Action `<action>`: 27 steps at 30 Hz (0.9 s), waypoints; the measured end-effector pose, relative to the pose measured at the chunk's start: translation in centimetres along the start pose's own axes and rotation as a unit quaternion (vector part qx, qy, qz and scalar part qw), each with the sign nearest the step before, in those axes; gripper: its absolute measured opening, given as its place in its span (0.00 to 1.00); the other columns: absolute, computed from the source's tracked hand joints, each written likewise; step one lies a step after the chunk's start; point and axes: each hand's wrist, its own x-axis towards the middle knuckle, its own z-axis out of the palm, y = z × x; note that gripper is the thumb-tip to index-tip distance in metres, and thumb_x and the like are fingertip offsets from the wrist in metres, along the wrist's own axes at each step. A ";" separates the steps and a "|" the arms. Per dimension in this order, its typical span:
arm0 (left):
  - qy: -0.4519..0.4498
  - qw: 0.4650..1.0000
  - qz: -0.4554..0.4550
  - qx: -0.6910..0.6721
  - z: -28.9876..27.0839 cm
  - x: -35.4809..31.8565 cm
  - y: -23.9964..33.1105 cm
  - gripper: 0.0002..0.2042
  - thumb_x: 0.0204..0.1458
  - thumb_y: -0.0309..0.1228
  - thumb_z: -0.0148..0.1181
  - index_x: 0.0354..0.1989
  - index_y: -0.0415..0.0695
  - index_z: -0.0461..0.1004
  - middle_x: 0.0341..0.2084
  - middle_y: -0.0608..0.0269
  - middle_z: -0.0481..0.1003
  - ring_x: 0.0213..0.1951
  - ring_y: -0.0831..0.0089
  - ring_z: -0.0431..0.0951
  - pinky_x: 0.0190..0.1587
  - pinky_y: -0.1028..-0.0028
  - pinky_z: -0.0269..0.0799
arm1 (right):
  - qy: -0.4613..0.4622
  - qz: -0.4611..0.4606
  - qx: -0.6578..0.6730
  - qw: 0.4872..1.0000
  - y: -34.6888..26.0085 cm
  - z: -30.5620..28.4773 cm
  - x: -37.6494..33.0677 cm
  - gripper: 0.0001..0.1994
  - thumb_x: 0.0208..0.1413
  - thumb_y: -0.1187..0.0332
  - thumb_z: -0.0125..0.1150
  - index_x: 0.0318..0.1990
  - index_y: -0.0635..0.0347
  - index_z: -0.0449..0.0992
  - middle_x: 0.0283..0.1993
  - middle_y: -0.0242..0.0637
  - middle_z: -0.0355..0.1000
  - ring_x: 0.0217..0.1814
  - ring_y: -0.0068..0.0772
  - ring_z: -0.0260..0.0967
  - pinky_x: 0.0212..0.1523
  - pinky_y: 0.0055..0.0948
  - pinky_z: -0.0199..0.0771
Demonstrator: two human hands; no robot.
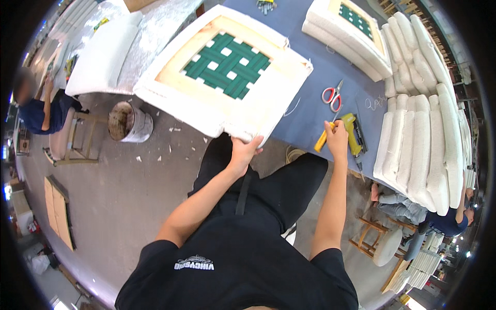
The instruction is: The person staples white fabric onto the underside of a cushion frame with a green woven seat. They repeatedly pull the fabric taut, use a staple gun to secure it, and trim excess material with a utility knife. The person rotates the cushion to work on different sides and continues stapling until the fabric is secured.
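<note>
A padded white chair seat (155, 98) lies underside up across the table edge, with a wooden frame and woven green webbing (219, 67) showing. My left hand (244, 156) grips its near corner, thumb on top and fingers partly hidden beneath. Over the table's near edge, my right hand (338, 138) is closed round a slim hand tool with a yellow handle (321, 141); its exact kind is unclear. Right beside that hand lies a yellow-green staple gun (353, 135). Scissors (332, 96) with red and white handles rest just beyond it.
The table (323, 64) has a blue-grey top. Stacked white seats (356, 46) and piled cushions (413, 144) line its right side. On the floor at left stands a dirty white bucket (130, 123). One person (39, 111) sits at far left, another (444, 219) at lower right.
</note>
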 end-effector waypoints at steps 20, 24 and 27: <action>0.216 0.955 0.200 -0.029 -21.4 -4.5 12.7 0.33 0.70 0.42 0.60 0.79 0.52 0.53 0.72 0.51 0.64 0.67 0.45 0.72 0.61 0.38 0.77 | -0.383 0.023 0.319 0.867 -19.4 14.5 6.7 0.51 0.60 0.30 0.64 0.70 0.75 0.66 0.67 0.68 0.73 0.71 0.61 0.73 0.70 0.46 0.73; 0.250 0.942 0.223 -0.021 -21.3 -5.8 12.7 0.30 0.71 0.45 0.61 0.77 0.53 0.59 0.70 0.52 0.68 0.68 0.46 0.71 0.58 0.40 0.77 | -0.256 -0.018 0.298 0.920 -21.1 16.9 2.5 0.51 0.58 0.35 0.70 0.72 0.74 0.61 0.68 0.66 0.72 0.72 0.60 0.72 0.71 0.46 0.70; 0.253 0.942 0.221 0.018 -22.1 -9.9 12.6 0.30 0.71 0.43 0.62 0.77 0.49 0.62 0.69 0.54 0.71 0.67 0.52 0.74 0.56 0.47 0.80 | -0.244 -0.024 0.340 0.908 -18.8 17.0 -2.5 0.47 0.59 0.39 0.71 0.70 0.72 0.63 0.65 0.68 0.74 0.68 0.66 0.74 0.68 0.48 0.74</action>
